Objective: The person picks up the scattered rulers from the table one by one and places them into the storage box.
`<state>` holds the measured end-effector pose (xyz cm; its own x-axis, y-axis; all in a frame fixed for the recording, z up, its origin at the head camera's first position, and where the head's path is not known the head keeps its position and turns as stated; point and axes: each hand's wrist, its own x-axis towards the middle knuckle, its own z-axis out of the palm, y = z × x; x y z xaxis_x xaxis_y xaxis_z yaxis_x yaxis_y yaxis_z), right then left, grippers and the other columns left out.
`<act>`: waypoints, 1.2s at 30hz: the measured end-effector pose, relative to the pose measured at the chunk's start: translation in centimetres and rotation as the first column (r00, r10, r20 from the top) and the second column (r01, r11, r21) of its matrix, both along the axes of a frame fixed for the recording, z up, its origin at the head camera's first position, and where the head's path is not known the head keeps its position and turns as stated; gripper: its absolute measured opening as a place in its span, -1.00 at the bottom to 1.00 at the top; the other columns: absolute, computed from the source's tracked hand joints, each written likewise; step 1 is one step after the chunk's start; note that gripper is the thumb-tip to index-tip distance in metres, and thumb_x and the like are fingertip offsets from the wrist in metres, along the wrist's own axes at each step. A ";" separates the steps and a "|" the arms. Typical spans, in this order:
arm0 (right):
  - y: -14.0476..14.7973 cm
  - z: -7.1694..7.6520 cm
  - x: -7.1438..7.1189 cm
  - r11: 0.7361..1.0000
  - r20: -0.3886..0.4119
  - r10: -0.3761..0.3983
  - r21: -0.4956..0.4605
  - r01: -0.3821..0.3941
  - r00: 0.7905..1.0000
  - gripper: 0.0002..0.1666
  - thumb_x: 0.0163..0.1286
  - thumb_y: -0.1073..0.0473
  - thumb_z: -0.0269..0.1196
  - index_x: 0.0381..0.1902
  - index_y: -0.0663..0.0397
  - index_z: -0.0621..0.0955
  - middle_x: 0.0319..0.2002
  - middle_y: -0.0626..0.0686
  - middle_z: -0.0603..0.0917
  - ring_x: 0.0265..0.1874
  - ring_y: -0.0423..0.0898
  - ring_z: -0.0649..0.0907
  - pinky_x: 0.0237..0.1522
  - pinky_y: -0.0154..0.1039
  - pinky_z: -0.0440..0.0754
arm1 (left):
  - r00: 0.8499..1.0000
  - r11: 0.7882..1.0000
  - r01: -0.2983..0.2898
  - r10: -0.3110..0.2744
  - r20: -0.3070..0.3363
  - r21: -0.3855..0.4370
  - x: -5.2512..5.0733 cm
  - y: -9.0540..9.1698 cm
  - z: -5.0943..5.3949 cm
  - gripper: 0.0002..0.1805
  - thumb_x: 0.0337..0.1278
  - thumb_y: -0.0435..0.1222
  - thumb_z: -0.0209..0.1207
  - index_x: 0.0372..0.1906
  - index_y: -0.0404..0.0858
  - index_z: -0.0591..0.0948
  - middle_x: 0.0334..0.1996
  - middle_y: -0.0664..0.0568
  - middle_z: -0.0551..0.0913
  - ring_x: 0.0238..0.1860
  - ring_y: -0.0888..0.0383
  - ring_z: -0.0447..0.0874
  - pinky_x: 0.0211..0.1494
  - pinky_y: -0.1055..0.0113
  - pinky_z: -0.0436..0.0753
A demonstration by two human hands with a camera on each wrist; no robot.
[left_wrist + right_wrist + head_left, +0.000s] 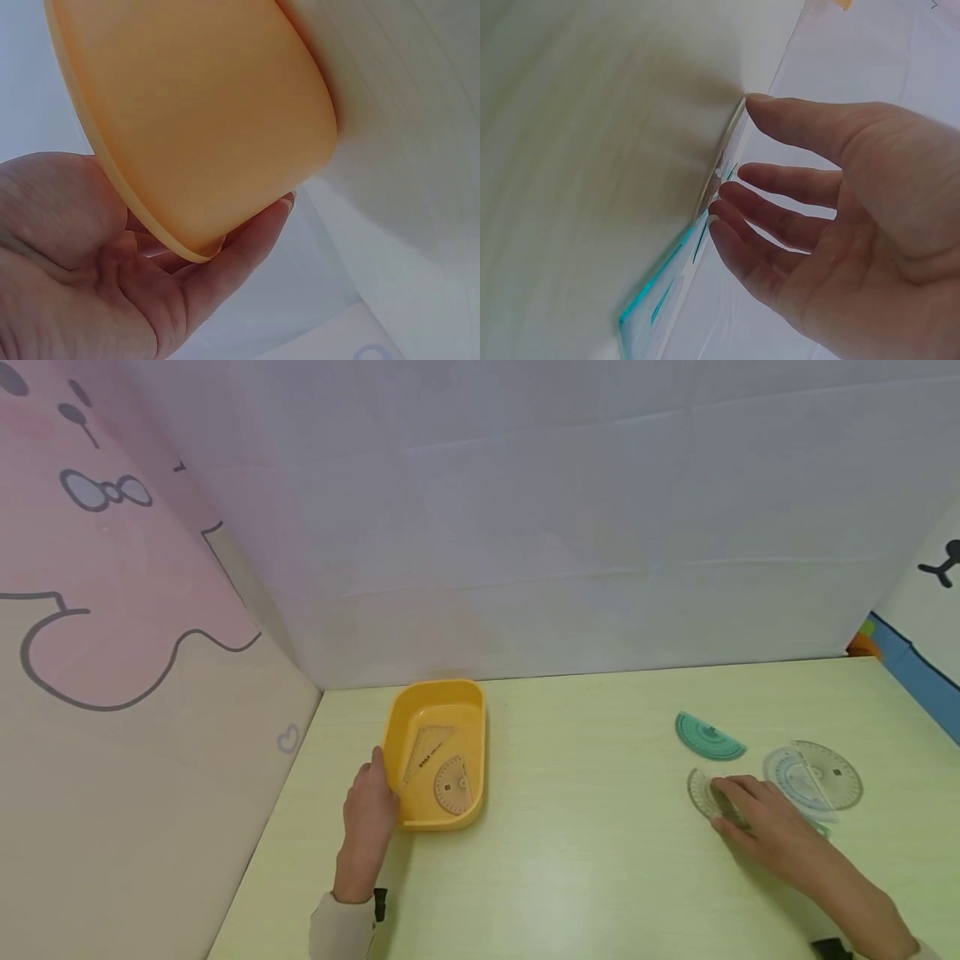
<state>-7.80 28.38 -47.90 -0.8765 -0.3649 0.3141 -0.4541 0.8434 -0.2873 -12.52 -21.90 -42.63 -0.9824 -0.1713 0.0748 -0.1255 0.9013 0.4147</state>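
the yellow tray point(467, 727) is formed in opaque, smooth plastic, on which a soft satin sheen is seen. the set square point(425, 752) and the small protractor point(452, 787) lying in it are made of thin, clear plastic with printed markings. the green protractor point(707, 739) is made of tinted plastic, the overlapping protractors point(838, 770) of transparent plastic. the tabletop point(585, 793) is finished smooth, with faint wood-like grain and a diffuse gloss. the white backdrop point(540, 527) is creased; cloth and plastic sheeting cannot be distinguished. the sleeve point(342, 929) is made of matt cloth.
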 end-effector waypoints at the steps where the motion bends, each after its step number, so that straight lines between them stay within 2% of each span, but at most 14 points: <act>1: 0.0 0.0 0.0 1.000 0.001 0.000 -0.005 0.000 1.000 -0.34 -0.01 0.32 0.58 0.07 0.38 0.59 -0.09 0.27 0.65 -0.12 0.26 0.64 -0.13 0.21 0.61 | 1.000 1.000 -0.001 0.001 0.003 -0.002 0.0 0.0 0.0 -0.39 0.30 -0.60 0.09 0.43 -0.58 0.29 -0.05 -0.46 0.58 -0.21 -0.30 0.65 -0.13 -0.19 0.63; 13: 0.1 0.3 -0.3 1.000 0.047 0.002 -0.016 -0.001 0.999 -0.35 0.02 0.35 0.57 0.07 0.42 0.59 -0.08 0.28 0.65 -0.10 0.27 0.64 -0.12 0.21 0.60 | 1.000 1.000 0.011 -0.011 -0.012 -0.011 0.0 0.1 0.0 -0.41 0.28 -0.62 0.13 0.41 -0.58 0.33 -0.15 -0.42 0.60 -0.33 -0.19 0.62 -0.22 -0.12 0.65; 20: -0.2 0.8 -0.4 1.000 0.089 -0.009 -0.014 0.011 0.996 -0.34 0.03 0.34 0.58 0.08 0.45 0.57 -0.07 0.31 0.64 -0.10 0.29 0.63 -0.11 0.21 0.60 | 0.999 1.000 0.019 -0.020 -0.032 -0.013 0.1 0.4 0.0 -0.42 0.28 -0.61 0.11 0.40 -0.57 0.34 -0.12 -0.45 0.60 -0.27 -0.28 0.66 -0.20 -0.17 0.65; 23: -0.3 1.1 -0.5 0.999 0.148 -0.023 -0.031 0.028 0.989 -0.34 0.07 0.34 0.56 0.11 0.48 0.56 -0.06 0.33 0.63 -0.08 0.31 0.62 -0.09 0.22 0.60 | 0.999 1.000 0.025 -0.025 -0.033 -0.015 0.1 0.4 0.0 -0.42 0.28 -0.62 0.11 0.40 -0.56 0.35 -0.12 -0.45 0.61 -0.26 -0.30 0.67 -0.20 -0.18 0.65; 29: -0.2 1.7 -0.8 0.996 0.276 -0.043 -0.060 0.062 0.960 -0.31 0.15 0.34 0.51 0.18 0.53 0.50 -0.01 0.41 0.58 -0.03 0.37 0.58 -0.05 0.28 0.57 | 0.999 0.999 0.030 -0.030 -0.022 -0.021 0.1 0.6 -0.1 -0.41 0.29 -0.61 0.12 0.42 -0.55 0.33 -0.08 -0.45 0.61 -0.25 -0.27 0.67 -0.17 -0.16 0.66; 36: -0.1 1.8 -0.9 0.993 0.318 -0.042 -0.090 0.074 0.947 -0.28 0.13 0.36 0.50 0.21 0.55 0.48 0.01 0.47 0.55 -0.01 0.42 0.56 -0.03 0.32 0.55 | 0.998 0.999 0.037 -0.038 -0.040 -0.023 0.1 0.9 -0.2 -0.41 0.28 -0.61 0.12 0.42 -0.56 0.34 -0.08 -0.45 0.61 -0.25 -0.29 0.68 -0.18 -0.16 0.67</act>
